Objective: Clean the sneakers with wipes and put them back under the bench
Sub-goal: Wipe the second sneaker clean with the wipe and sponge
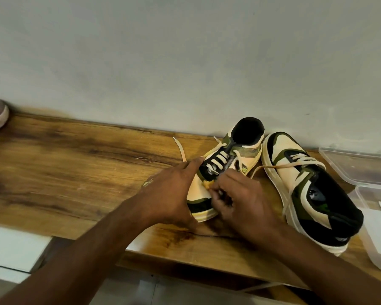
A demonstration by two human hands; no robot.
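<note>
Left hand lies flat-fingered against the near sneaker on the counter, bracing it. Right hand fingers pinch a small wad, likely a wipe, against the toe. Second sneaker waits just beside, near an open plastic box, probably holding wipes.

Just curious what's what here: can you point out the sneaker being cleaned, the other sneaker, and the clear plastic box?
sneaker being cleaned (220, 164), head view, laced top.
other sneaker (295, 175), head view, cream side panel.
clear plastic box (361, 164), head view, open lid.
</note>
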